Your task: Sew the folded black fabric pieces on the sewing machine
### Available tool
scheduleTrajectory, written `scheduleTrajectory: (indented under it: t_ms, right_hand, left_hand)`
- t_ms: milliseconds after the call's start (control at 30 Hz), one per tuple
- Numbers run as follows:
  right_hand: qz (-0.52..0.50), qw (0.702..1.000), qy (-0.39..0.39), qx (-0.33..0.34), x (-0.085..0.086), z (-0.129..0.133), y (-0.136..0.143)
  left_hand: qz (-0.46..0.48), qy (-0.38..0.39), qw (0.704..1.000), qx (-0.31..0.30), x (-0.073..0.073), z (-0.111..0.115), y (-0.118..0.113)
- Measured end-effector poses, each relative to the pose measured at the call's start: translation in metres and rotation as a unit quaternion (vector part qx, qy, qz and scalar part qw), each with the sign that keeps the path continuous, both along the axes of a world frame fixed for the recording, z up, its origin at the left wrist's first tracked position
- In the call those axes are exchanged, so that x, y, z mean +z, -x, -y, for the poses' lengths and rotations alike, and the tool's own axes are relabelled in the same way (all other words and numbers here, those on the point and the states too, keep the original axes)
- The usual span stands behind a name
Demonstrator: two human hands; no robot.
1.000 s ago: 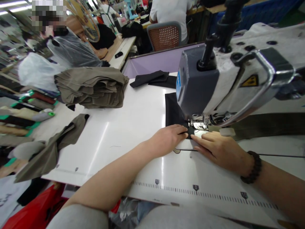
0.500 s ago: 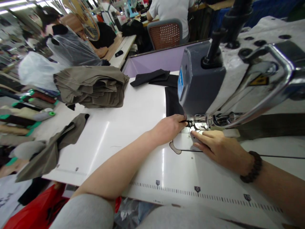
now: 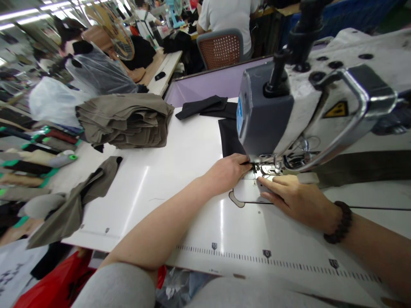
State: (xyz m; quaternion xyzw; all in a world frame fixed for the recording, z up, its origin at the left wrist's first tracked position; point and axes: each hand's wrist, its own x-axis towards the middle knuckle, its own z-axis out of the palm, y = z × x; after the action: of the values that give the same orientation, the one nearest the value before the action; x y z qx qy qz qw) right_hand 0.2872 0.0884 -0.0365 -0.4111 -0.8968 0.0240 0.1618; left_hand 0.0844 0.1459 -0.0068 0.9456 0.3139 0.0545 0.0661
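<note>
Beside the needle area of a sewing machine (image 3: 265, 115), my left hand (image 3: 226, 173) has its fingers closed together at the near edge of a black cloth piece (image 3: 229, 139). Its fingertips are partly hidden close to the presser foot (image 3: 257, 168). My right hand (image 3: 293, 196), with a dark beaded bracelet at the wrist, rests on the metal plate (image 3: 248, 191) with its fingers stretched out. The right index fingertip lies just in front of the presser foot, and nothing shows in that hand.
A thick stack of brown-grey cloth pieces (image 3: 128, 122) sits at the back left. Folded black strips (image 3: 205, 106) lie behind my left hand. Thread cones (image 3: 28, 164) and a loose brown-grey piece (image 3: 77, 203) are at the left. A person in a white shirt (image 3: 226, 15) sits beyond.
The view has shifted slightly, so the machine head appears a little further left. Both hands stay in almost the same place at the presser foot.
</note>
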Motion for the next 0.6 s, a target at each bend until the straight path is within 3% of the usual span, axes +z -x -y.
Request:
scheduleTrajectory:
  t_ms: [233, 467, 600]
  right_hand:
    - [-0.052, 0.999, 0.002, 0.001, 0.007, 0.0, -0.01]
    - [-0.09, 0.992, -0.086, -0.022, 0.017, -0.002, -0.02]
    - [-0.092, 0.992, -0.082, -0.038, 0.029, 0.013, -0.029]
  left_hand:
    - [-0.013, 0.009, 1.0, 0.022, 0.003, 0.028, 0.001]
    - [0.015, 0.033, 0.999, 0.028, -0.007, 0.036, -0.002]
    - [0.008, 0.001, 0.999, 0.04, -0.008, 0.04, -0.003]
